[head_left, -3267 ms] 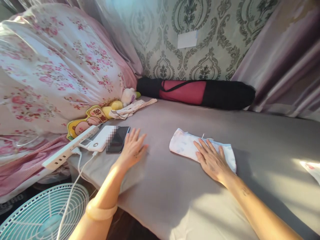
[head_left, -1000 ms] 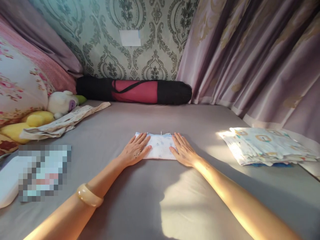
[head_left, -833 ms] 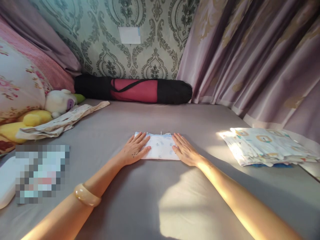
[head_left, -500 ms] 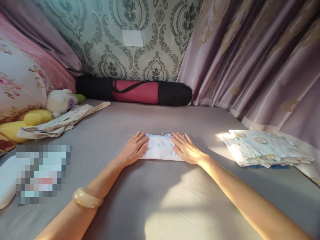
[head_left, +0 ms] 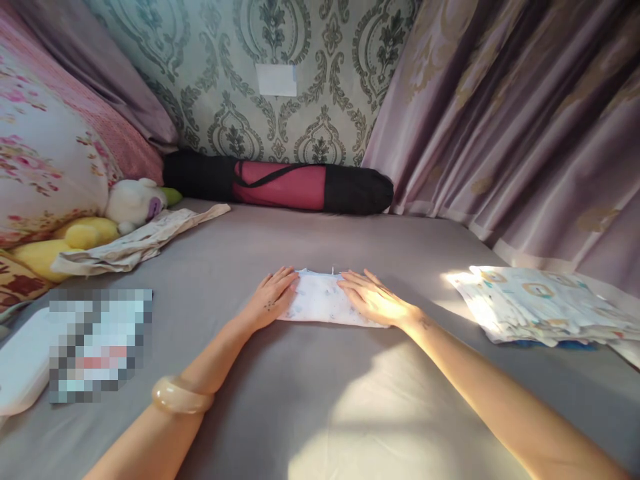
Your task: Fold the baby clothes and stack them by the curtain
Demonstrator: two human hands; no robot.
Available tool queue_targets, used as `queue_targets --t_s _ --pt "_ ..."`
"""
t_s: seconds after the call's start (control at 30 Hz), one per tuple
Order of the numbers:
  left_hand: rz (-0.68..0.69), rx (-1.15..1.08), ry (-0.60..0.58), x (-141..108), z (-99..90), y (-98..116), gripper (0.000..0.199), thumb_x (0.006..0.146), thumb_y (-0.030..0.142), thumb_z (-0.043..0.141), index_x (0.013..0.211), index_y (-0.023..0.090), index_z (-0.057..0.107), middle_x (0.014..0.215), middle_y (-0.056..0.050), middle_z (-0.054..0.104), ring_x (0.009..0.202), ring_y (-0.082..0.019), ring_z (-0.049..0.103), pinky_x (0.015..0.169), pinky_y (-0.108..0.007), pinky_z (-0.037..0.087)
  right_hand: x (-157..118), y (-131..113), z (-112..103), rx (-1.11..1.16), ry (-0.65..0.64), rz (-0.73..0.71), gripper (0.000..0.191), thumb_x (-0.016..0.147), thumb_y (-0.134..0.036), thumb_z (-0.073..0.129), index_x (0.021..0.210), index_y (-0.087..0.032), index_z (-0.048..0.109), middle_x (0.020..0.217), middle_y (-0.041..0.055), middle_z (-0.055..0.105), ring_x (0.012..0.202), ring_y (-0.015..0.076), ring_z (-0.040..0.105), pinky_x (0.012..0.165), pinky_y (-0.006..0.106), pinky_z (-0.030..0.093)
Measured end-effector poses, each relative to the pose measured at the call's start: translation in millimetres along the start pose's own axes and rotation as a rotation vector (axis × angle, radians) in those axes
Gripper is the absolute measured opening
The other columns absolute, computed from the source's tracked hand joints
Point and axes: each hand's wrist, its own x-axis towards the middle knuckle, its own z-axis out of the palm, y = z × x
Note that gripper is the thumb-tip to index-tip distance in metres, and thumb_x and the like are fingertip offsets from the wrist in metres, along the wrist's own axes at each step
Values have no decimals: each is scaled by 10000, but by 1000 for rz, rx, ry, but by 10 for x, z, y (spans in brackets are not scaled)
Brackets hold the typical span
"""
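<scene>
A folded white cloth (head_left: 320, 298) with a faint print and a bluish upper edge lies flat on the grey bed sheet (head_left: 300, 373). My left hand (head_left: 271, 298) rests on its left end, palm down with fingers stretched out. On the right part of the cloth lies my right hand (head_left: 375, 298), also flat, its fingers pointing up and to the left. Neither hand grips the cloth. A pale bangle (head_left: 183, 396) circles my left forearm.
At the right is a stack of folded printed cloths (head_left: 545, 303). A black and red long bag (head_left: 280, 185) lies by the wall. Plush toys (head_left: 135, 202), a beige garment (head_left: 143, 241), a white object (head_left: 35, 357) and a blurred item (head_left: 103, 347) are at the left.
My right hand has slid slightly inward over the cloth, its fingers closer together. My left hand stays on the left end. The whole view has shifted a little.
</scene>
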Motion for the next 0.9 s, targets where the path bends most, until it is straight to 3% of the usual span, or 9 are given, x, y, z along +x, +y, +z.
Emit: queue_targets --t_s 0.17,0.33,0.43,0.53,0.67,0.77,0.9 --pt "5 -24 75 0 13 -55 495 996 364 275 1412 209 495 1535 -70 405 1463 -243 264 1182 -457 273 240 -290 122 8 62 -190 554 1034 -405 211 1531 -178 304 1606 43 214 1489 200 121 1229 446 104" --pt "-54 -3 100 12 74 -151 488 991 373 284 1389 222 523 1528 -88 414 1459 -311 260 1167 -552 245 305 -202 346 65 17 -179 568 1033 -398 215 1544 -152 258 1606 47 218 1488 190 122 1233 419 100" --pt "-70 -149 143 40 72 -195 463 961 345 338 1348 216 558 1469 -95 494 1428 -306 331 1164 -529 261 313 -174 283 105 -30 -166 568 1029 -407 243 1540 -164 273 1606 43 213 1489 203 122 1233 439 99" --pt "-168 -373 215 73 46 -218 457 939 326 354 1325 202 566 1358 -92 599 1319 -268 489 1118 -450 364 374 -277 128 136 -73 -129 529 1026 -376 258 1495 -165 382 1570 72 316 1473 224 203 1225 486 125" --pt "-291 -540 326 92 -4 -193 462 922 339 361 1284 164 587 1302 -99 636 1227 -237 568 1089 -390 398 565 -559 55 88 54 -135 493 1028 -310 251 1457 -151 437 1546 99 362 1467 231 225 1215 522 127" --pt "-296 -579 358 86 -36 -161 460 904 337 378 1260 145 596 1325 -110 619 1250 -230 550 1106 -374 378 725 -717 206 41 110 -213 515 1025 -325 287 1498 -135 358 1582 97 278 1479 236 178 1216 515 123" --pt "-292 -574 384 70 -41 -171 465 910 352 371 1254 128 589 1327 -124 615 1263 -231 542 1114 -377 370 847 -768 449 23 81 -202 544 1024 -359 284 1520 -136 313 1593 89 247 1481 249 170 1207 518 151"
